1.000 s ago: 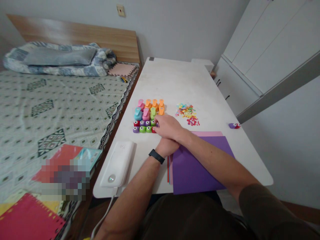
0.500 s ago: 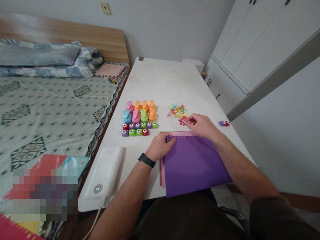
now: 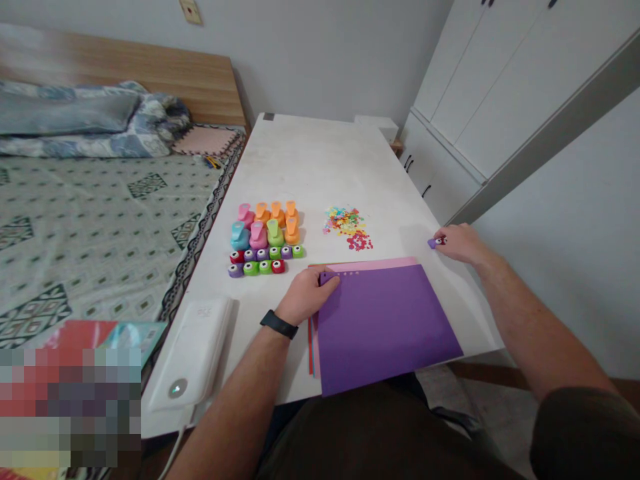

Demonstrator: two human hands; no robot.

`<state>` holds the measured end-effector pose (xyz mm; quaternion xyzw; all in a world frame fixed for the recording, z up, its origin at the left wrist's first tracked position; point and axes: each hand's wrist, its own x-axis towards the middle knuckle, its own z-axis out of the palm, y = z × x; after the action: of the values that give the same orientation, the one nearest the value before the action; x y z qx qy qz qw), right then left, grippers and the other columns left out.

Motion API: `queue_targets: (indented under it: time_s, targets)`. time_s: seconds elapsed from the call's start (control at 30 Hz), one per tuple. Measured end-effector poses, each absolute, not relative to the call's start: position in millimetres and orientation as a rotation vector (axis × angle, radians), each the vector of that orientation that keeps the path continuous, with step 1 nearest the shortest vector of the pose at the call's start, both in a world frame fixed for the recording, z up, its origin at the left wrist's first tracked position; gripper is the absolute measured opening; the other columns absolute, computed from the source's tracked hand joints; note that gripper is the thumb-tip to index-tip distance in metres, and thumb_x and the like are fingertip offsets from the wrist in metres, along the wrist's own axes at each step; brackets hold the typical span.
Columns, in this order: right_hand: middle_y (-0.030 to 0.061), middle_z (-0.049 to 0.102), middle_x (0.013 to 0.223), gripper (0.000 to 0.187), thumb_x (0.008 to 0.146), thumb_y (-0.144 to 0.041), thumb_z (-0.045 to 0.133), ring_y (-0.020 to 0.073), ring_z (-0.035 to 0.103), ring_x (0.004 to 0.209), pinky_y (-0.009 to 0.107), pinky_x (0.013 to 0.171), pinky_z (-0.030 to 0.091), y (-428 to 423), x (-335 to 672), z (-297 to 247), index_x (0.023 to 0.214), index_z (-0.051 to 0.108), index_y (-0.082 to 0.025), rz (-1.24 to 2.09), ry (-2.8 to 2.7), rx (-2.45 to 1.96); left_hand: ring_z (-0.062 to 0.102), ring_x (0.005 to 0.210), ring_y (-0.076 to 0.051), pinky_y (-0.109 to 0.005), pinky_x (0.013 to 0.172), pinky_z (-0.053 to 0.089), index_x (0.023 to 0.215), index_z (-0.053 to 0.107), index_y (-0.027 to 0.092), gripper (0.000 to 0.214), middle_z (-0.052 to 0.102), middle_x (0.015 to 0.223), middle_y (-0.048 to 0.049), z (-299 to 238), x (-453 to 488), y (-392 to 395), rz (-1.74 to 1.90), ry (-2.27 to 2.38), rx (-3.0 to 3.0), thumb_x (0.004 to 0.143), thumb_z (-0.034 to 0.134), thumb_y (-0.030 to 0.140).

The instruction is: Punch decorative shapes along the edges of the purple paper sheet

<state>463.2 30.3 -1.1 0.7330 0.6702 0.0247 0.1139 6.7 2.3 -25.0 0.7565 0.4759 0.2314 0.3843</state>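
Observation:
My left hand [image 3: 311, 293], thumb on top, pinches the upper left corner of a purple sheet of paper [image 3: 385, 327]. A short row of small punched holes runs along that sheet's top edge beside my thumb. Under it lies a stack of coloured sheets, with a pink sheet [image 3: 395, 262] showing at the top. At the table's right edge, my right hand [image 3: 460, 241] has its fingers closed around a small craft punch [image 3: 441, 241], partly hidden by them. A purple craft punch [image 3: 432, 244] sits right against it.
Rows of colourful craft punches [image 3: 259, 235] stand left of centre. Beyond the paper lie a multicoloured confetti pile [image 3: 345, 219] and red paper cut-outs [image 3: 360, 241]. A white power bank [image 3: 197, 350] with a cable lies at the front left. A bed [image 3: 100, 220] flanks the table [image 3: 320, 160].
My right hand has left the red cut-outs and moved right to the small punches at the table's edge. My left hand keeps its hold on the purple sheet. The view has shifted slightly.

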Motion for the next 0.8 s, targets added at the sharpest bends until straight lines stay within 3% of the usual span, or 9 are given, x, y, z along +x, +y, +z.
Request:
queue_targets:
  time_s: [0.27,0.4,0.53,0.63,0.7,0.8]
  targets:
    - [0.0128,0.075,0.092,0.032,0.085,-0.05,0.063,0.0315,0.063,0.098,0.046,0.091,0.046,21.6,441.3,2.5,0.092,0.074,-0.021,0.1,2.195,2.295,0.063,0.074,-0.019,-0.03,0.073,0.048,0.095,0.075,0.019,0.034,0.073,0.084,-0.0023,-24.5,6.0,2.0,0.599,1.184,1.905,0.092,0.055,0.047]
    - [0.0097,0.074,0.113,0.033,0.087,-0.051,0.063,0.0235,0.066,0.091,0.037,0.08,0.05,8.0,400.8,11.5,0.104,0.066,-0.023,-0.384,2.483,2.418,0.063,0.074,-0.018,-0.03,0.075,0.048,0.095,0.076,0.019,0.034,0.073,0.084,-0.0021,-22.5,6.8,1.0,0.604,1.196,1.89,0.092,0.056,0.046]
    - [0.0087,0.073,0.111,0.033,0.083,-0.043,0.07,0.0198,0.064,0.09,0.033,0.075,0.05,-0.9,354.8,12.8,0.108,0.062,-0.023,-0.948,2.636,2.287,0.064,0.074,-0.018,-0.03,0.073,0.048,0.096,0.076,0.019,0.034,0.074,0.084,-0.0024,-21.1,6.8,0.6,0.618,1.195,1.889,0.092,0.056,0.046]
    - [0.0095,0.07,0.114,0.051,0.079,-0.038,0.073,0.0186,0.064,0.091,0.031,0.074,0.05,-0.6,328.9,11.5,0.125,0.058,-0.021,-1.321,2.657,2.111,0.064,0.074,-0.018,-0.029,0.072,0.048,0.097,0.076,0.019,0.034,0.074,0.085,-0.0025,-19.7,6.1,0.7,0.631,1.179,1.882,0.092,0.056,0.046]
    - [0.0088,0.069,0.112,0.056,0.077,-0.036,0.075,0.0175,0.063,0.088,0.029,0.073,0.049,2.4,316.8,11.4,0.129,0.06,-0.02,-1.342,2.676,2.006,0.065,0.076,-0.018,-0.029,0.072,0.049,0.099,0.075,0.018,0.035,0.074,0.086,-0.0029,-18.9,5.7,0.9,0.645,1.181,1.869,0.092,0.057,0.047]
    - [0.0052,0.069,0.099,0.046,0.075,-0.035,0.076,0.0158,0.059,0.079,0.028,0.07,0.046,8.6,304.1,11.6,0.117,0.07,-0.019,-1.206,2.692,1.961,0.065,0.077,-0.018,-0.028,0.072,0.049,0.103,0.074,0.018,0.036,0.075,0.088,-0.0033,-18.3,5.6,0.8,0.65,1.183,1.838,0.092,0.057,0.047]
